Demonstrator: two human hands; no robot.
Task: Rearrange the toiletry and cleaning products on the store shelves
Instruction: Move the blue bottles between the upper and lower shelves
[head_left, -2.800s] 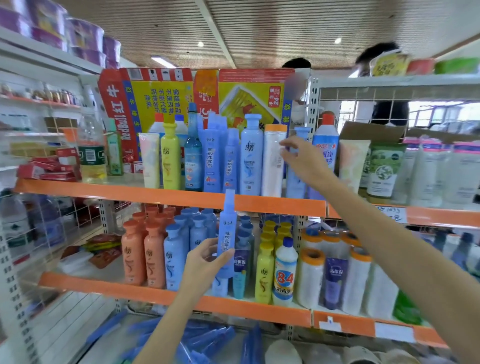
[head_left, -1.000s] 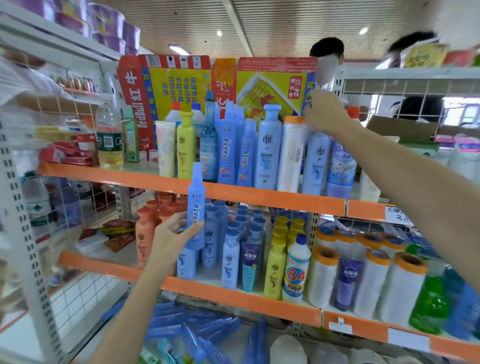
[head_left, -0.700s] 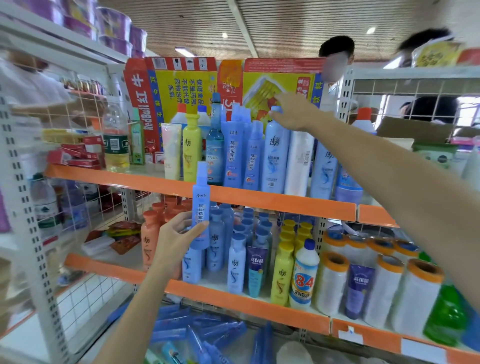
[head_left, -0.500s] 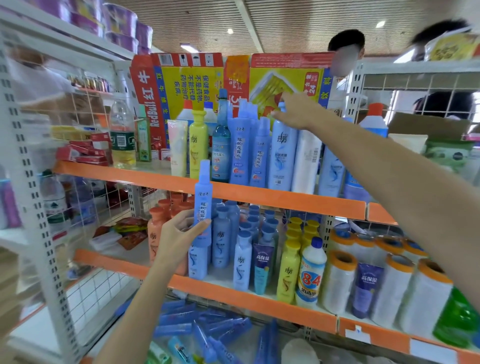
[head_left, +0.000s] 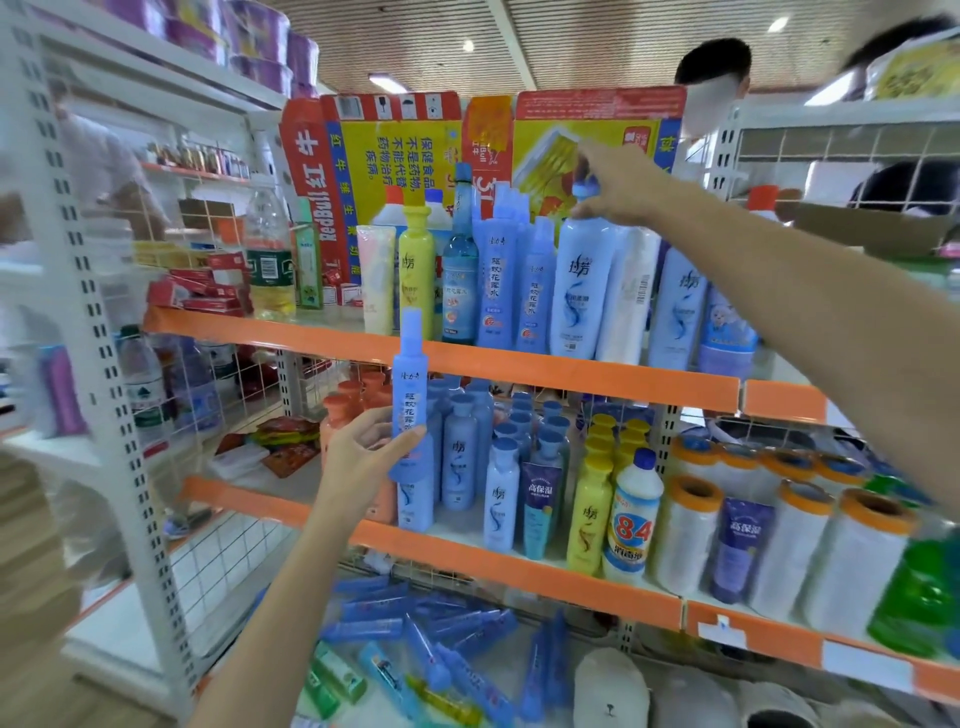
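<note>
Now the left hand (head_left: 363, 452) wraps its fingers round a thin blue bottle (head_left: 410, 395), near the middle shelf (head_left: 519, 566). Up high, the right hand (head_left: 618, 187) pinches a big bottle's cap (head_left: 586, 186) on the top shelf (head_left: 571, 371).

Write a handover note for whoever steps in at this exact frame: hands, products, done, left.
Left hand: holds a slim blue spray bottle upright in front of the middle shelf.
Right hand: grip on the cap of the pale blue shampoo bottle, which stands on the upper shelf beside two matching blue sprays.
Done: cannot tell from this frame.
Left: probably shelve the held spray with its matches; loose tubes lie on the bottom shelf.
</note>
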